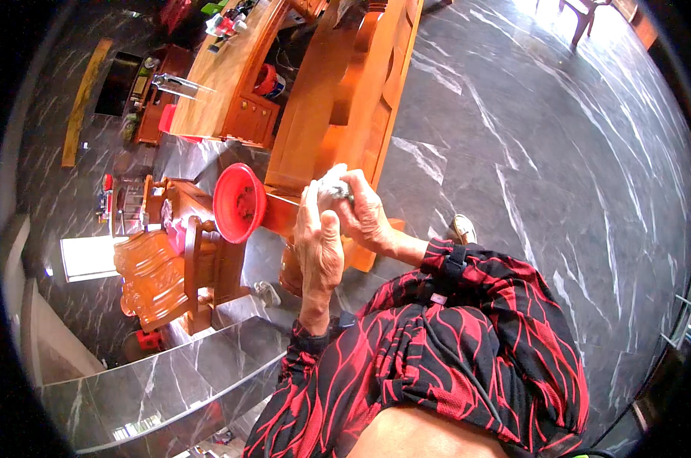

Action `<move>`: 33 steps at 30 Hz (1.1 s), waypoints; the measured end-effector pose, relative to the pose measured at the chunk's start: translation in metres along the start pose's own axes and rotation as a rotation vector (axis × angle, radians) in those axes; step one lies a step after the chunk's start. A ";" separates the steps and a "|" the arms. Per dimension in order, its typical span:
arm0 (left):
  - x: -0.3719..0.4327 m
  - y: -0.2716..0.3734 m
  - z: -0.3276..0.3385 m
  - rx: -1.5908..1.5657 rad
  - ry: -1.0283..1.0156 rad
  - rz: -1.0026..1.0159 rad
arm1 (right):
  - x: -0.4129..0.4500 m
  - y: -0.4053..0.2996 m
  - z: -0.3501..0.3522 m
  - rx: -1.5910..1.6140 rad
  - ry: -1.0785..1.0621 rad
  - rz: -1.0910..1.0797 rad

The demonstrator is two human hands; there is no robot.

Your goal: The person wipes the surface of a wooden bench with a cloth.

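Observation:
Both hands are raised together over the end of a long wooden bench (299, 131). Between them is a crumpled pale grey and white cloth or wad (334, 186). My right hand (368, 214) has its fingers curled onto the wad from the right. My left hand (320, 243) lies along its left side, fingers extended and close together, palm turned towards it. Just left of the hands, a red plastic basin (240, 203) with dark bits inside is near the bench's end.
A carved wooden chair (153, 269) stands lower left. Beyond the basin is a wooden cabinet (208, 86) with a light top bearing small items. A shoe (464, 229) shows on the dark marble-patterned floor (494, 143). A tiled ledge (168, 378) curves along the lower left.

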State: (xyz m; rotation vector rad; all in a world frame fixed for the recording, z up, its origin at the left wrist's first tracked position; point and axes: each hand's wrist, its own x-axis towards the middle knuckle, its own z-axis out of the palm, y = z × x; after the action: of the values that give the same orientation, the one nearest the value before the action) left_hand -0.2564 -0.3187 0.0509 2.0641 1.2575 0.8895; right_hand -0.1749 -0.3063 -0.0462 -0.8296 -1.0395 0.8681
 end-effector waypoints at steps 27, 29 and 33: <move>-0.006 -0.008 -0.008 0.214 0.005 -0.120 | 0.022 -0.005 -0.017 0.003 -0.170 0.375; -0.005 -0.011 -0.010 0.133 -0.005 -0.112 | 0.025 -0.022 -0.016 0.050 -0.179 0.266; -0.007 -0.014 -0.002 -0.023 0.056 -0.193 | 0.024 -0.027 -0.018 0.023 -0.167 0.100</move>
State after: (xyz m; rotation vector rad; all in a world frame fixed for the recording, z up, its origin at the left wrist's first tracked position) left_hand -0.2673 -0.3194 0.0402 1.8741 1.4413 0.8734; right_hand -0.1464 -0.2990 -0.0186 -0.8054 -1.1391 1.0466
